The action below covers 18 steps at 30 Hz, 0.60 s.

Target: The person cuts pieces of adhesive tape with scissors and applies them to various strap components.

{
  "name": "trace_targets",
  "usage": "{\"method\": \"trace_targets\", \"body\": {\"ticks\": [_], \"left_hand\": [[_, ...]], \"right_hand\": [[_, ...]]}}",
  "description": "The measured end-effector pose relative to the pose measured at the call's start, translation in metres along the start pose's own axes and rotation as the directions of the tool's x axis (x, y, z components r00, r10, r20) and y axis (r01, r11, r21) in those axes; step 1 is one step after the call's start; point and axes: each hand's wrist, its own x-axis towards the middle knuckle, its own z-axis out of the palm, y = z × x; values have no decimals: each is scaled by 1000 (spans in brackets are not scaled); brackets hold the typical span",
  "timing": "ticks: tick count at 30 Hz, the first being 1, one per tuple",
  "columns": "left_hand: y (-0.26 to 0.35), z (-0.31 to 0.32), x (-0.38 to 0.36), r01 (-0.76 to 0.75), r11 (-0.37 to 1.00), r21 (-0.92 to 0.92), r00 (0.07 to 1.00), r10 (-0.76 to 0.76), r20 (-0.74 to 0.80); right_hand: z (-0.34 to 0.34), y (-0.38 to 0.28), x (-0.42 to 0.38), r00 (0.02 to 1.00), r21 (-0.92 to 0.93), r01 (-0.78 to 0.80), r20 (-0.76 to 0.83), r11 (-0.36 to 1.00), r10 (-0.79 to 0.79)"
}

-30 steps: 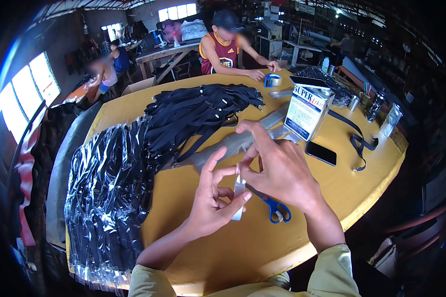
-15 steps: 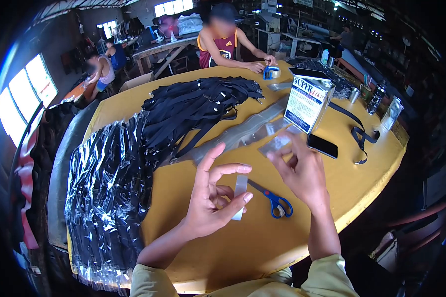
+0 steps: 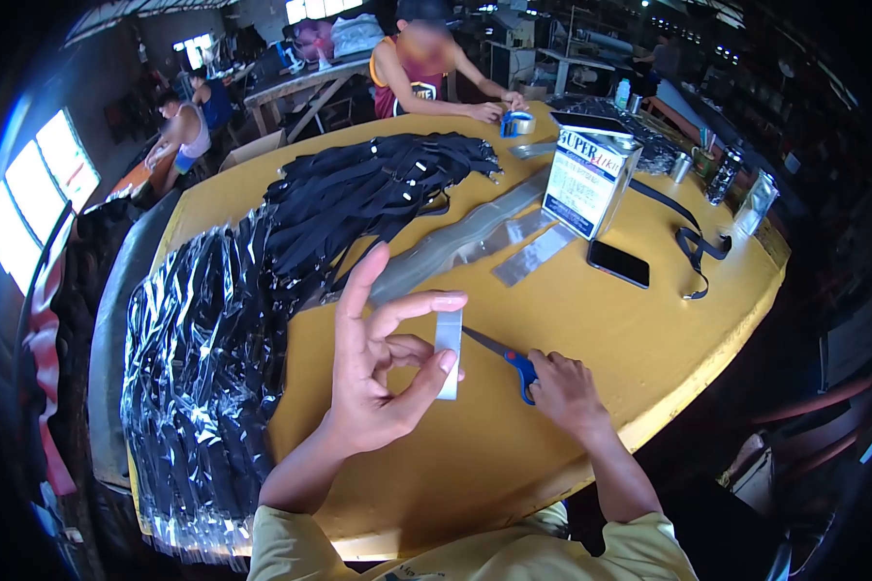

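Note:
A short, whitish strip (image 3: 448, 356), perhaps a piece of tape, stands upright between the fingers and thumb of my left hand (image 3: 383, 363). The index finger of that hand points up. To the right, my right hand (image 3: 567, 389) closes over the blue handle of a pair of scissors (image 3: 519, 368), hiding part of the loops. The blades lie on the yellow tabletop, their tip close behind the strip. Clear plastic sleeves (image 3: 528, 254) lie farther back, in front of a rectangular can (image 3: 583, 184) with a printed label.
Black straps in clear wrapping (image 3: 199, 387) cover the table's left side, with loose black straps (image 3: 378, 189) behind them. A phone (image 3: 618, 263) and a single strap (image 3: 693, 254) lie at right. Across the table, a person (image 3: 421, 73) handles a blue tape dispenser (image 3: 516, 124).
My right hand has come down from near the plastic sleeves onto the scissors' handle. My left hand still holds the strip. The whole view has shifted slightly.

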Motion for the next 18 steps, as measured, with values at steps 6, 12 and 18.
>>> {"method": "trace_targets", "body": {"ticks": [6,12,18], "left_hand": [[6,-5,0,-9,995,99,1000,10,-6],[5,-10,3,75,996,45,997,-74,-19],[8,-8,5,150,988,49,988,-148,-32]], "right_hand": [[5,25,10,990,53,136,-36,989,-135],[-90,39,10,943,362,215,164,907,-289],[-174,22,-11,917,315,382,-16,869,-398]]}}
